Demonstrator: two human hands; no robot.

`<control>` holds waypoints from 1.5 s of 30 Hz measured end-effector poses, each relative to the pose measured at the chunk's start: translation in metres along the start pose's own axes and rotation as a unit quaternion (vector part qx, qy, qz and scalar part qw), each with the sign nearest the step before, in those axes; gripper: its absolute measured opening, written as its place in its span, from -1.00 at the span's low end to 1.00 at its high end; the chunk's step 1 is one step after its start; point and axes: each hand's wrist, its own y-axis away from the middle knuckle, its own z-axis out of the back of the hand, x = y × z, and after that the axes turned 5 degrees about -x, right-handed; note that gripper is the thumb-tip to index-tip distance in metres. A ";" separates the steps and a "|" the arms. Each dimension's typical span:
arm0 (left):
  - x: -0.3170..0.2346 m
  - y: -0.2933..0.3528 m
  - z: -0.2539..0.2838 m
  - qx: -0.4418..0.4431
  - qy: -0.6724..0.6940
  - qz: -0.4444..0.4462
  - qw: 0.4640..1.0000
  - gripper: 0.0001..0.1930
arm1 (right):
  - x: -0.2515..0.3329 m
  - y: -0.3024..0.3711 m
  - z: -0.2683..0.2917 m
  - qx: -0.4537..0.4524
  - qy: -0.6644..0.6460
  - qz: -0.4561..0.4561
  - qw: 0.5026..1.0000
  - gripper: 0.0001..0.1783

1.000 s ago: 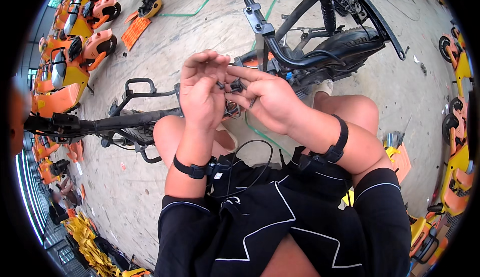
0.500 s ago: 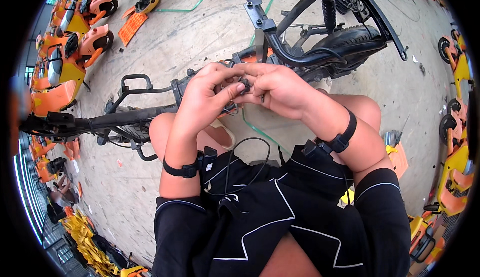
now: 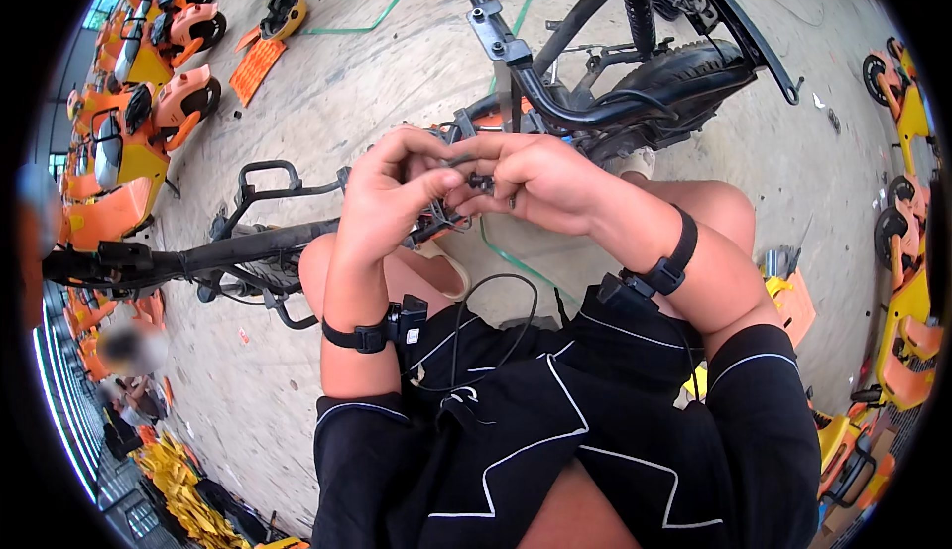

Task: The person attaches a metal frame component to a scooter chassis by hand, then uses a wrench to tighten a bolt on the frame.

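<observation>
My left hand [image 3: 387, 192] and my right hand [image 3: 550, 180] meet in front of me, above a bare black vehicle frame [image 3: 288, 246]. Between them shows a small dark part [image 3: 480, 182], too small to name, pinched in my right fingers. The fingers of my left hand are curled, its thumb close to the part; what they hold, if anything, is partly hidden. Behind my hands are black frame tubes, and a bent black tube [image 3: 555, 108] with a metal bracket [image 3: 486, 31] rises at the upper right.
A black tyre [image 3: 684, 78] lies beyond the bent tube. Orange and yellow scooters [image 3: 124, 132] line the left, with more scooters [image 3: 902, 321] at right. A yellow helmet [image 3: 284, 15], an orange slatted panel [image 3: 258, 70] and a green strap [image 3: 387, 13] lie on the concrete floor.
My left hand has shifted slightly left, and its thumb has drawn back from the small dark part. The part now sits by my right fingers. A blurred shape has appeared at far left.
</observation>
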 end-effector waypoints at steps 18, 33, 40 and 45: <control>0.031 -0.018 0.009 -0.111 0.090 0.008 0.990 -0.84 | 0.060 0.299 0.209 -0.304 0.092 0.468 0.824 -0.49; 0.040 -0.011 -0.028 -0.121 0.045 0.076 0.989 -0.80 | -0.330 0.233 0.422 -0.617 -0.483 0.209 0.585 -0.39; 0.031 -0.001 -0.027 -0.120 0.064 0.082 0.987 -0.80 | -0.229 0.221 0.429 -0.735 -0.321 0.169 0.573 -0.62; 0.039 -0.003 -0.033 -0.105 0.083 0.105 0.985 -0.79 | -0.245 0.243 0.442 -0.651 -0.306 0.208 0.663 -0.70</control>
